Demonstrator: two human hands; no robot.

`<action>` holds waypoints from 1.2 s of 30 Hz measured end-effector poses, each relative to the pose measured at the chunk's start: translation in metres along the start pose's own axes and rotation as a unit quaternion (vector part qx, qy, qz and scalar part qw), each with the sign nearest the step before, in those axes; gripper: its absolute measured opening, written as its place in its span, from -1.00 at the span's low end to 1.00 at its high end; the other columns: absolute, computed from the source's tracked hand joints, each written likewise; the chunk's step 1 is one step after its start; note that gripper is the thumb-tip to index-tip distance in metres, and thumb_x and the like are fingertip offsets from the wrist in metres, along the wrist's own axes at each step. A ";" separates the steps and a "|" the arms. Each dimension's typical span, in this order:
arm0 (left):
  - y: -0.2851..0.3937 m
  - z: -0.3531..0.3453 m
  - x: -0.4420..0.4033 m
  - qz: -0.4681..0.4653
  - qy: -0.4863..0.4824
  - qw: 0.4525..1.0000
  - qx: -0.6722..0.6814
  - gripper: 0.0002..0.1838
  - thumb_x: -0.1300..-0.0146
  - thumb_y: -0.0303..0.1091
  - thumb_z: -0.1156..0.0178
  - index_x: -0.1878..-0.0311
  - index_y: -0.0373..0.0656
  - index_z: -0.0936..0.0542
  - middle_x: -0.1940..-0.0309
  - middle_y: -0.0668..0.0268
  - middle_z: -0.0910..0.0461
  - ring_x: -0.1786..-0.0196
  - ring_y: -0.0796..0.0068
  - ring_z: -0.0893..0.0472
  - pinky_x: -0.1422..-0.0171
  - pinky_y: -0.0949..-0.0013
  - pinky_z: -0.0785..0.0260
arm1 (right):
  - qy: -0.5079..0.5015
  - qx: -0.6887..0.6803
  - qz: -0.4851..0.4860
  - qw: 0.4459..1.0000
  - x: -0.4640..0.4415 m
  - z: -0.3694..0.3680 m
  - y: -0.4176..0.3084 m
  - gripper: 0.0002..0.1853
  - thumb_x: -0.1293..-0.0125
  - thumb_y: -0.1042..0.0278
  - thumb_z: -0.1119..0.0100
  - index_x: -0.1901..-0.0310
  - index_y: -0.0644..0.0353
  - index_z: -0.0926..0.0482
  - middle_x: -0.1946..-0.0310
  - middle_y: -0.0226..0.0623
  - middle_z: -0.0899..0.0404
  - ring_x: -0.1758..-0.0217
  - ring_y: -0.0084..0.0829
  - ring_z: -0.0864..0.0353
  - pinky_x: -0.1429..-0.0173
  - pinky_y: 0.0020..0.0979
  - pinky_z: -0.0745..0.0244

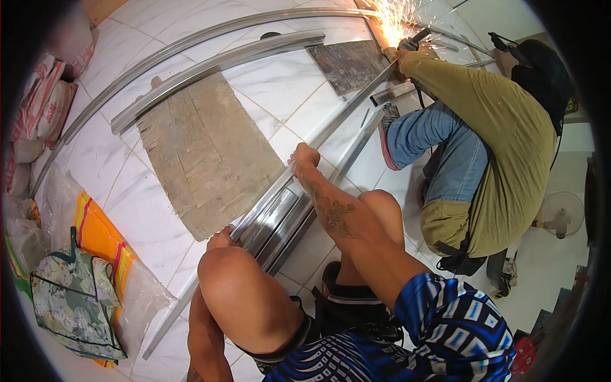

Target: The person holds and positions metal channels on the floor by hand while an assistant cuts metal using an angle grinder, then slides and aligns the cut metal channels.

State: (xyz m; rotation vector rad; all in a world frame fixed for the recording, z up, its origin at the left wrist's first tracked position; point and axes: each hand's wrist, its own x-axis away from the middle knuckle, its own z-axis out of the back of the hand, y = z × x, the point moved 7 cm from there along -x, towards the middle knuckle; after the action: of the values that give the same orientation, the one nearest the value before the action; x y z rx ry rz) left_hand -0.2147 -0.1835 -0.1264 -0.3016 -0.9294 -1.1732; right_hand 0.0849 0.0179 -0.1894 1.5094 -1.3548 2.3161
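**Long metal profile under both hands; sparks at its far end, upper right**

Profile (340,121): one, silver, running diagonally from lower left of frame to the sparks (391,25) at upper right. Right hand (304,159), frame centre: fingers closed around the profile. Left hand (223,237), lower down near the knee: touches the profile, thumb and fingers close to its edge; partly hidden by the left knee (232,264), so full grip cannot be told.

Counts: two long metal lengths (216,76) on the tiled floor, upper left. Beside the held profile, a group of shiny metal channels (273,232), at least two; overlap prevents an exact count. Boards: one worn plywood sheet (210,153), left of centre; one dark board (350,63), upper centre.

Surroundings: a co-worker (503,127) in a khaki top and jeans crouches at right, hands at a power tool (414,41) by the sparks. Floral bag (76,299) and orange plastic bag (105,232), lower left; red-and-white sacks (48,108), upper left.

Obstructions: the metal channels lie between the held profile and the right leg (385,216).
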 end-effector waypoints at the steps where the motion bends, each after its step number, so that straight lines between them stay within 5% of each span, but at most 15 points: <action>1: 0.000 0.000 0.000 0.002 -0.004 1.000 0.001 -0.36 -0.09 -0.11 -0.37 -0.30 0.15 -0.49 0.05 -0.01 -0.68 -0.03 -0.02 -0.67 -0.13 0.05 -0.53 | 0.000 -0.010 -0.004 1.000 -0.004 -0.001 0.003 -0.87 -0.26 0.44 -0.04 0.28 0.34 -0.40 0.46 -0.21 -0.43 0.58 -0.31 -0.40 0.51 -0.26 -0.37; 6: 0.005 0.005 0.004 0.005 -0.007 1.000 -0.006 -0.35 -0.10 -0.11 -0.37 -0.32 0.15 -0.48 0.04 0.00 -0.68 -0.05 -0.02 -0.66 -0.15 0.05 -0.52 | -0.004 -0.011 -0.008 1.000 -0.008 -0.001 0.004 -0.86 -0.26 0.44 -0.04 0.24 0.33 -0.40 0.47 -0.22 -0.42 0.57 -0.31 -0.37 0.48 -0.25 -0.36; 9: 0.012 0.013 0.013 -0.018 0.013 1.000 0.018 -0.36 -0.01 -0.20 -0.42 -0.20 -0.17 -0.52 0.12 -0.07 -0.68 0.01 -0.04 -0.67 -0.09 0.04 -0.53 | -0.005 0.013 -0.006 1.000 0.000 -0.002 -0.001 -0.84 -0.27 0.40 -0.02 0.19 0.32 -0.39 0.46 -0.22 -0.41 0.53 -0.30 -0.36 0.42 -0.24 -0.35; 12: 0.012 0.013 0.012 -0.013 0.010 1.000 0.009 -0.36 -0.02 -0.21 -0.41 -0.21 -0.17 -0.52 0.13 -0.07 -0.68 0.02 -0.04 -0.67 -0.08 0.04 -0.54 | -0.053 -0.004 -0.014 0.998 -0.015 -0.007 0.009 -0.80 -0.30 0.34 0.03 0.17 0.31 -0.39 0.39 -0.19 -0.42 0.43 -0.27 -0.37 0.30 -0.22 -0.37; 15: 0.004 0.004 0.005 0.007 -0.006 1.000 -0.009 -0.36 -0.10 -0.10 -0.37 -0.31 0.15 -0.49 0.03 0.02 -0.68 -0.05 -0.01 -0.67 -0.15 0.05 -0.52 | -0.104 -0.044 -0.029 0.993 -0.071 -0.016 0.037 -0.78 -0.32 0.29 0.08 0.17 0.31 -0.39 0.32 -0.17 -0.43 0.34 -0.25 -0.37 0.19 -0.20 -0.36; 17: -0.001 -0.001 -0.001 0.003 0.003 1.000 -0.005 -0.37 -0.08 -0.09 -0.38 -0.28 0.16 -0.51 0.03 0.03 -0.68 -0.05 0.00 -0.67 -0.15 0.05 -0.52 | -0.055 -0.046 -0.040 0.997 -0.032 -0.007 0.021 -0.76 -0.33 0.27 0.11 0.17 0.30 -0.38 0.29 -0.17 -0.42 0.28 -0.25 -0.37 0.12 -0.19 -0.34; 20: -0.002 -0.002 -0.002 -0.002 0.020 1.000 -0.010 -0.38 -0.06 -0.06 -0.39 -0.26 0.17 -0.54 0.03 0.04 -0.68 -0.04 0.01 -0.67 -0.15 0.05 -0.52 | -0.016 -0.028 -0.005 0.999 -0.038 -0.001 0.018 -0.76 -0.20 0.46 -0.03 0.25 0.53 -0.55 0.47 -0.03 -0.62 0.55 -0.29 -0.64 0.53 -0.33 -0.59; 24: 0.000 0.001 0.000 0.003 0.041 0.999 -0.021 -0.44 -0.08 -0.07 -0.38 -0.21 0.18 -0.58 0.06 0.06 -0.70 -0.01 0.01 -0.68 -0.12 0.06 -0.54 | 0.021 0.015 0.029 0.999 0.002 0.003 -0.003 -0.76 -0.18 0.44 -0.05 0.28 0.52 -0.56 0.47 -0.02 -0.62 0.54 -0.27 -0.64 0.51 -0.31 -0.58; 27: -0.001 0.003 -0.001 -0.035 0.085 0.996 0.001 -0.48 -0.09 -0.10 -0.38 -0.15 0.02 -0.62 0.19 0.03 -0.72 0.09 0.06 -0.72 -0.05 0.13 -0.56 | 0.030 0.101 0.075 0.992 0.008 0.003 -0.012 -0.69 -0.16 0.39 -0.09 0.24 0.56 -0.56 0.39 0.10 -0.65 0.39 -0.13 -0.70 0.31 -0.23 -0.63; 29: -0.006 0.003 -0.011 -0.081 0.039 0.993 0.073 -0.53 -0.08 -0.10 -0.39 -0.03 -0.13 -0.65 0.18 -0.06 -0.70 0.06 0.01 -0.70 -0.09 0.11 -0.53 | 0.020 0.194 0.111 0.974 -0.043 -0.009 0.001 -0.62 -0.14 0.34 -0.13 0.20 0.60 -0.55 0.29 0.21 -0.66 0.22 -0.01 -0.74 0.10 -0.18 -0.65; 32: -0.004 0.015 -0.015 -0.073 -0.063 0.984 0.152 -0.46 -0.04 0.00 -0.42 0.06 -0.27 -0.67 0.23 -0.11 -0.69 0.10 -0.04 -0.69 -0.07 0.11 -0.52 | 0.027 0.172 0.107 0.979 0.017 -0.007 -0.023 -0.50 -0.09 0.27 -0.19 0.11 0.65 -0.52 0.06 0.35 -0.60 -0.05 0.10 -0.66 -0.13 -0.18 -0.56; 33: -0.005 0.016 -0.013 -0.055 -0.103 0.978 0.175 -0.41 -0.02 0.05 -0.43 0.08 -0.30 -0.67 0.26 -0.12 -0.69 0.12 -0.05 -0.69 -0.05 0.11 -0.52 | 0.010 0.153 0.101 0.983 0.015 -0.010 -0.021 -0.32 -0.03 0.24 -0.27 -0.05 0.70 -0.38 -0.04 0.35 -0.54 -0.09 0.10 -0.63 -0.14 -0.18 -0.55; 36: -0.005 0.035 -0.011 -0.132 0.021 0.988 0.080 -0.32 0.03 0.17 -0.44 0.14 -0.36 -0.66 0.31 -0.12 -0.69 0.17 -0.05 -0.69 0.01 0.10 -0.52 | 0.064 0.161 0.116 0.978 0.017 -0.010 -0.021 -0.48 0.03 0.23 -0.33 0.19 0.60 -0.54 0.18 0.13 -0.63 0.13 -0.12 -0.63 0.05 -0.16 -0.53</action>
State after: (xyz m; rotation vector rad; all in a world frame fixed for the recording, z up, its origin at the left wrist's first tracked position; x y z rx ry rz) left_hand -0.2365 -0.1555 -0.1146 -0.0248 -1.0416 -1.3319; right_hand 0.0787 0.0312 -0.1650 1.3010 -1.2271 2.8400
